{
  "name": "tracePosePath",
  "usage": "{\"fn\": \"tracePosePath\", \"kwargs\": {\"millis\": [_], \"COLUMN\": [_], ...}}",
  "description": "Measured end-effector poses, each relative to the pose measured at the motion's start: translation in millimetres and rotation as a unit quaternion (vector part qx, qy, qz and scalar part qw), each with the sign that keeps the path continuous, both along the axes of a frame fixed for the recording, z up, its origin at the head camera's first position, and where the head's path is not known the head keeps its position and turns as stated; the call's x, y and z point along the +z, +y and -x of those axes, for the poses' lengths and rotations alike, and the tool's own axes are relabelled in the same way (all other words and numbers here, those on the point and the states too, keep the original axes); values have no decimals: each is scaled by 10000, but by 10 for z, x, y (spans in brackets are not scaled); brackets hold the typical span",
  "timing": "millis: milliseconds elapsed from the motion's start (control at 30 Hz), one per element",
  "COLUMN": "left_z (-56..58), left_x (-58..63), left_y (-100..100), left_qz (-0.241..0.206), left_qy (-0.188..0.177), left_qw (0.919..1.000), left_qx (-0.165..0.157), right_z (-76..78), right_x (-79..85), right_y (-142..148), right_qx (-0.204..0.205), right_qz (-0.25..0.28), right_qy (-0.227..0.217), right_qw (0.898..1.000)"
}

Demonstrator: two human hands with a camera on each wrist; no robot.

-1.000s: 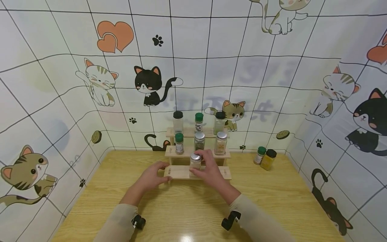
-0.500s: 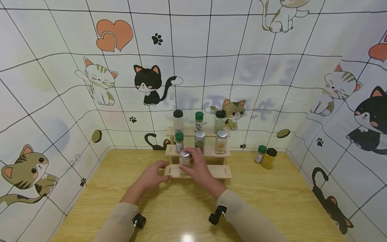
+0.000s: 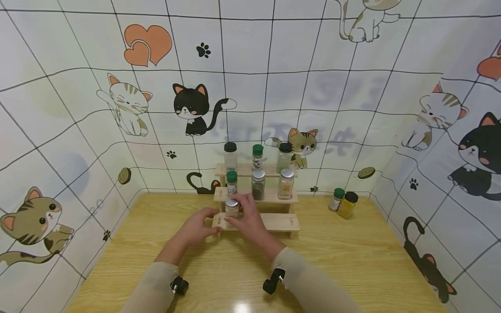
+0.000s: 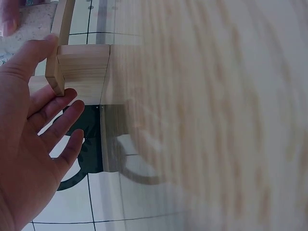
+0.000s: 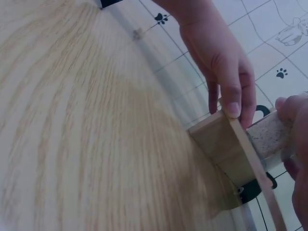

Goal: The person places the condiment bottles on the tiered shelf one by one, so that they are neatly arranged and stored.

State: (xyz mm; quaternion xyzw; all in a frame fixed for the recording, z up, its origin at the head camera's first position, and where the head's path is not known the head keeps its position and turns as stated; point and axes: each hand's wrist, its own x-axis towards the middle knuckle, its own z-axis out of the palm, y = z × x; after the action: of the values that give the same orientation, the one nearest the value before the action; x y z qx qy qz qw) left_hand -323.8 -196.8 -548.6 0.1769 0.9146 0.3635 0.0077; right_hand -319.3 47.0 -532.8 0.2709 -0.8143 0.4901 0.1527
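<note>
My right hand (image 3: pixel 249 222) holds a small glass jar (image 3: pixel 231 210) with a silver lid, upright at the left part of the lowest step of a three-step wooden spice rack (image 3: pixel 279 221). Its fingers and thumb are on the jar's side. At that step's left end, my left hand (image 3: pixel 197 228) grips the board, thumb on top and fingers around the edge, as the left wrist view shows. The jar's pale, speckled contents (image 5: pixel 269 136) appear in the right wrist view, close by the left thumb. Behind it on the middle step stands a green-capped jar (image 3: pixel 232 184).
Two silver-lidded jars, one dark (image 3: pixel 258 184) and one pale orange (image 3: pixel 286 184), share the middle step. Three jars line the top step, including a green-capped one (image 3: pixel 257 157). A green-capped jar (image 3: pixel 335 201) and a yellow jar (image 3: pixel 347 206) stand right on the table (image 3: pixel 336 256).
My right hand has moved left with the silver-lidded jar, from the middle of the lowest step to its left part. The left hand stays at the step's left end.
</note>
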Motion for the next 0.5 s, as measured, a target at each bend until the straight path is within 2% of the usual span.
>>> {"fn": "tracePosePath", "kwargs": {"millis": [233,500], "left_z": [-18,-17], "left_x": [14,16], "left_y": [1,-1], "left_qz": [40,32], "left_qy": [12,-36], "left_qw": [10000,10000], "left_qx": [11,37], "right_z": [-2,-21], "right_x": [-73,-93], "right_y": [-42,-41], "right_qx": [-221,-368], "right_qz": [-147,-197], "right_qy": [356,529], "right_qw": [9990,9977]}}
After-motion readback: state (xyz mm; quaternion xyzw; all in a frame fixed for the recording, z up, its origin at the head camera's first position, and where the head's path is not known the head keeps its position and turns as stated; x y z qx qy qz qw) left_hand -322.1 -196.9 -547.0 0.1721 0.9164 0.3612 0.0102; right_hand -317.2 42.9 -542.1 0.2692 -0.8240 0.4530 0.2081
